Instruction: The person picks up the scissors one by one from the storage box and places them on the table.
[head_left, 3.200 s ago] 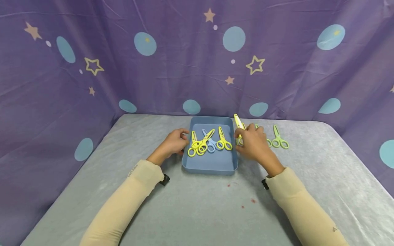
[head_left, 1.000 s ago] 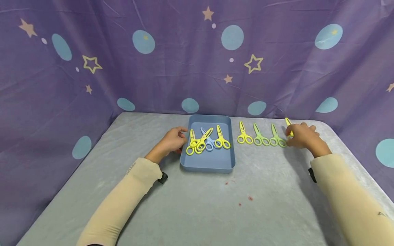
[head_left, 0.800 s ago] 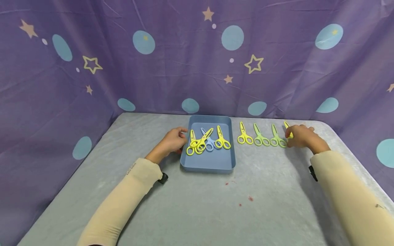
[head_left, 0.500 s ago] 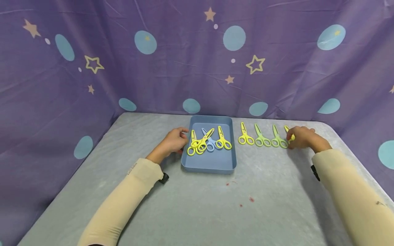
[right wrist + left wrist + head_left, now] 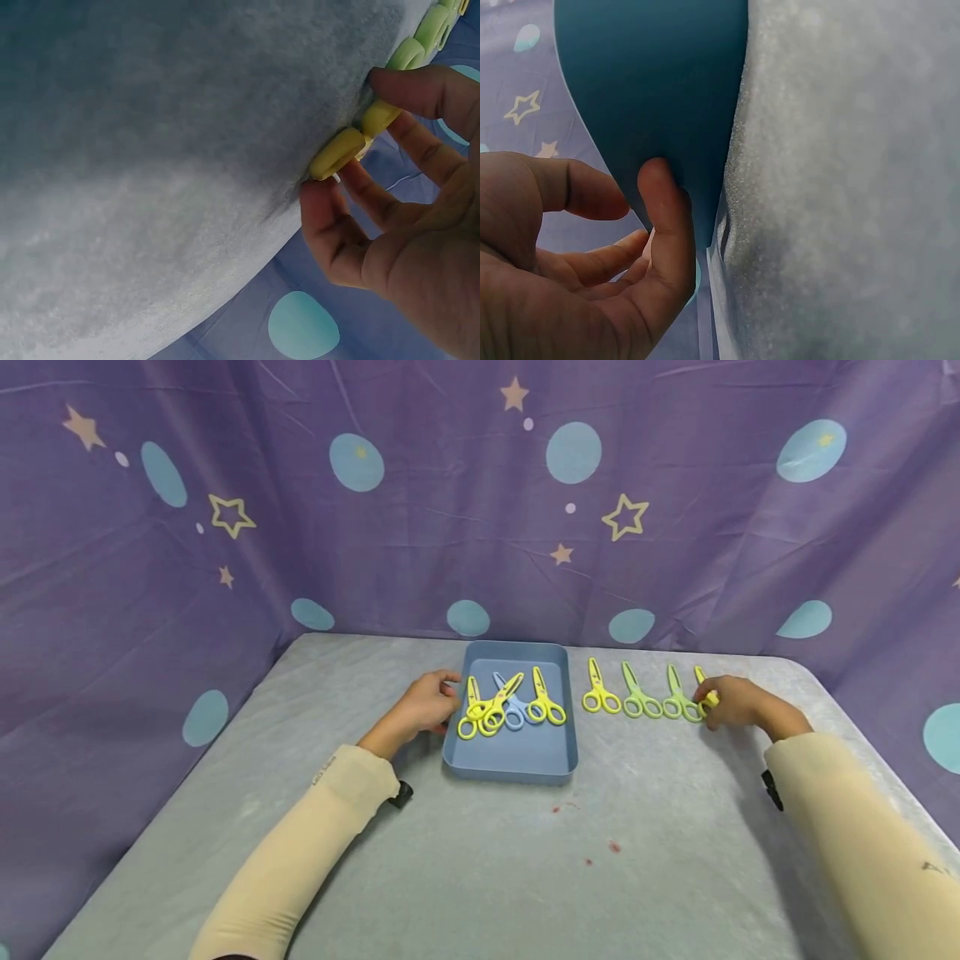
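My left hand (image 5: 427, 703) is at the left wall of a blue-grey tray (image 5: 512, 768). In the left wrist view, the thumb lies on the wall's outer face (image 5: 652, 82) and the forefinger bends to the rim. Inside the tray are several scissors: yellow scissors (image 5: 545, 697), more yellow ones crossed at the left (image 5: 493, 708), and blue scissors (image 5: 514, 718) partly beneath. Over on the right, my right hand (image 5: 738, 700) grips yellow scissors (image 5: 710, 698) at the end of a row, partly covering them. Its fingers surround the yellow handle loops (image 5: 337, 154) in the right wrist view.
Left of the gripped scissors lie green scissors (image 5: 678, 700), another green pair (image 5: 639, 695) and yellow scissors (image 5: 598, 692), blades pointing away. A grey cloth covers the table (image 5: 480, 877). Behind it hangs a purple curtain (image 5: 450, 543) with stars and dots.
The right hand has carried yellow scissors from beside the tray to the row's right end and lowered them onto the table, with a slight pull toward me. The left hand stays at the tray.
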Tool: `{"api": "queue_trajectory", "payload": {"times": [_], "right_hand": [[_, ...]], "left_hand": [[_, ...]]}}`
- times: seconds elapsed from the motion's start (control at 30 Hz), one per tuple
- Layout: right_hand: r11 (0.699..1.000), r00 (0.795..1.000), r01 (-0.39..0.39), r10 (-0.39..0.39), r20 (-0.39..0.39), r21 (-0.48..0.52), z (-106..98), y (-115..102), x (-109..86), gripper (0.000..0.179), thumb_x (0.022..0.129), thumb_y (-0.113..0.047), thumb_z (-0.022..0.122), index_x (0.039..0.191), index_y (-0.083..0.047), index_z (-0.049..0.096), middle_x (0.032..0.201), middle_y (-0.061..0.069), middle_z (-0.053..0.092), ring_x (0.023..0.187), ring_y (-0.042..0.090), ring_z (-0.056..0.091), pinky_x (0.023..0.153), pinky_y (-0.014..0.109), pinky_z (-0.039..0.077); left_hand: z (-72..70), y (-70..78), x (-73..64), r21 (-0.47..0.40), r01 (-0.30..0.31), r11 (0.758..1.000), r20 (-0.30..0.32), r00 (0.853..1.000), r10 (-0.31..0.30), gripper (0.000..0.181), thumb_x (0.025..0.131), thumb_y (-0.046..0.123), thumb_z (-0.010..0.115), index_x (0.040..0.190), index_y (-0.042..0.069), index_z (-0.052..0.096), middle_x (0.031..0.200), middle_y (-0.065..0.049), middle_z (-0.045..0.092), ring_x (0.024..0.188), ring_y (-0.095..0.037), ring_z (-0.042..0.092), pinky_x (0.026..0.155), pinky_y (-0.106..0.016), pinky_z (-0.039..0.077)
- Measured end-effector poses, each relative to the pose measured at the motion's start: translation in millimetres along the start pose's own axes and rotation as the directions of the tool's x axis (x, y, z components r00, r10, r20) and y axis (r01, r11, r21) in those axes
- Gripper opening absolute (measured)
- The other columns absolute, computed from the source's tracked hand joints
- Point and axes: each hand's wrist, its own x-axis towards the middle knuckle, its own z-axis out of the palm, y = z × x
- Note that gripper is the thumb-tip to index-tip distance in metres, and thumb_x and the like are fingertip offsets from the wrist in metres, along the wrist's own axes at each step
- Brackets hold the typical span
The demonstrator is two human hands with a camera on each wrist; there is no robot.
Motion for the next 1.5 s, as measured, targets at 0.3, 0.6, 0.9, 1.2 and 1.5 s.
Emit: {"api": "queue_trajectory", "payload": {"times": [0.3,0.6,0.9,1.2,1.5], "right_hand": [[1.000,1.000,-0.016,0.016,0.021,-0.007,-1.9,1.5,-5.8,0.049,0.071,-0.003,0.075,0.119,0.005,0.067,0.115,0.031,0.061,0.095,0.038,0.052,0.083,0.053,0.045],[1.000,1.000,0.016,-0.016,0.010,-0.022,-3.3,-0.6,-9.3,0.045,0.072,-0.005,0.074,0.115,0.005,0.067,0.110,0.030,0.063,0.096,0.040,0.054,0.085,0.056,0.046],[0.988,0.994,0.055,-0.068,-0.091,-0.145,-8.9,-33.7,-13.3,0.040,0.089,-0.017,0.070,0.121,0.005,0.065,0.112,0.030,0.066,0.113,0.052,0.054,0.088,0.069,0.040],[0.976,0.971,0.163,-0.185,-0.152,-0.148,-7.4,-81.7,-10.6,0.040,0.093,-0.020,0.071,0.126,0.002,0.064,0.102,0.022,0.067,0.108,0.043,0.056,0.092,0.065,0.039],[0.964,0.944,0.231,-0.254,-0.211,-0.128,4.0,-133.1,-7.9,0.043,0.095,-0.020,0.069,0.133,0.000,0.060,0.123,0.030,0.060,0.115,0.051,0.054,0.094,0.068,0.041]], "left_hand": [[0.0,-0.2,1.4,0.002,-0.004,1.000,-0.001,1.000,0.004,0.058,0.097,0.008,0.053,0.154,0.009,0.043,0.126,-0.015,0.051,0.089,-0.027,0.063,0.067,-0.043,0.062],[-0.5,0.5,0.6,0.006,0.000,1.000,0.006,1.000,0.000,0.057,0.098,0.009,0.054,0.154,0.008,0.042,0.126,-0.015,0.051,0.088,-0.027,0.063,0.067,-0.043,0.062],[-1.6,0.0,-0.5,0.011,-0.011,1.000,0.007,1.000,0.011,0.056,0.099,0.009,0.053,0.153,0.008,0.042,0.127,-0.015,0.052,0.089,-0.028,0.064,0.066,-0.043,0.062],[-1.5,-1.0,-0.9,0.008,-0.008,1.000,0.005,1.000,0.008,0.056,0.099,0.010,0.054,0.154,0.009,0.042,0.129,-0.015,0.050,0.092,-0.029,0.064,0.067,-0.042,0.062],[-1.8,-3.0,0.4,0.004,-0.001,1.000,0.005,1.000,0.001,0.056,0.100,0.010,0.054,0.154,0.010,0.042,0.127,-0.014,0.051,0.089,-0.027,0.064,0.064,-0.040,0.061]]}}
